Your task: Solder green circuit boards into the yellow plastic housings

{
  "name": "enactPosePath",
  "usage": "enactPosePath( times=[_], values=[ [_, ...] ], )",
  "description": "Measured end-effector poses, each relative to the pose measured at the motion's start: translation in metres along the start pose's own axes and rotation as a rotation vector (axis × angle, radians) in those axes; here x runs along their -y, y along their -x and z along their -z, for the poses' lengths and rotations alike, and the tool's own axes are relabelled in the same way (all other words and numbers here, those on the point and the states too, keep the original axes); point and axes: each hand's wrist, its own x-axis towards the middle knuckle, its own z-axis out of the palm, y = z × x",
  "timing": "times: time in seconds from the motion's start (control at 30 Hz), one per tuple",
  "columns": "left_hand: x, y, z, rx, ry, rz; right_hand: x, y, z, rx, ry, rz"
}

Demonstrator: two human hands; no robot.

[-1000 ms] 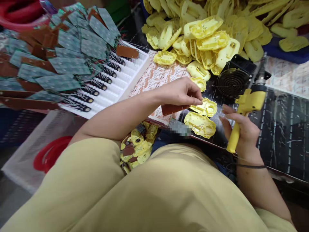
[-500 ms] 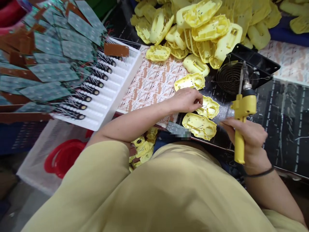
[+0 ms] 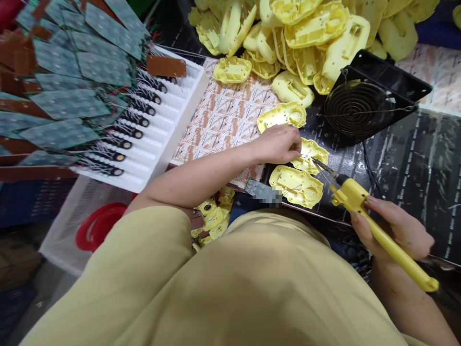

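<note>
Nearest, the right hand [image 3: 399, 226] is wrapped around the grip of a yellow soldering gun [image 3: 387, 242], whose dark tip points away to the left. A green circuit board [image 3: 256, 189] lies at the near edge of the black counter [image 3: 414, 192], just beside a yellow shell [image 3: 296, 186] lying open side up with thin wires inside. Just beyond is a second shell [image 3: 314, 150], also open side up; the gun's tip reaches over it, though whether they touch is unclear. The left hand [image 3: 279, 144] is at this shell's left end, its fingers bunched together; what they pinch, if anything, cannot be told. Past that hand lies a third shell [image 3: 281, 115]. Left of these, a white foam tray [image 3: 189, 103] carries heaped circuit boards [image 3: 65, 101]. Farther off stand a black fan [image 3: 355, 110] and a pile of yellow shells [image 3: 313, 33].
</note>
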Motion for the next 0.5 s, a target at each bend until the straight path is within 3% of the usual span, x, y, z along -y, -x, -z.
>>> enactPosePath(
  times=[0.13, 0.33, 0.5],
  values=[
    [0.001, 0.000, 0.000, 0.009, 0.008, 0.015, 0.007, -0.015, -0.008, 0.002, -0.059, 0.051],
    [0.004, -0.001, -0.003, -0.012, 0.028, -0.013, 0.006, -0.018, -0.006, 0.114, -0.027, 0.058],
    [0.008, -0.002, -0.005, -0.034, 0.040, -0.049, -0.003, 0.003, -0.002, 0.228, -0.059, -0.125]
  ],
)
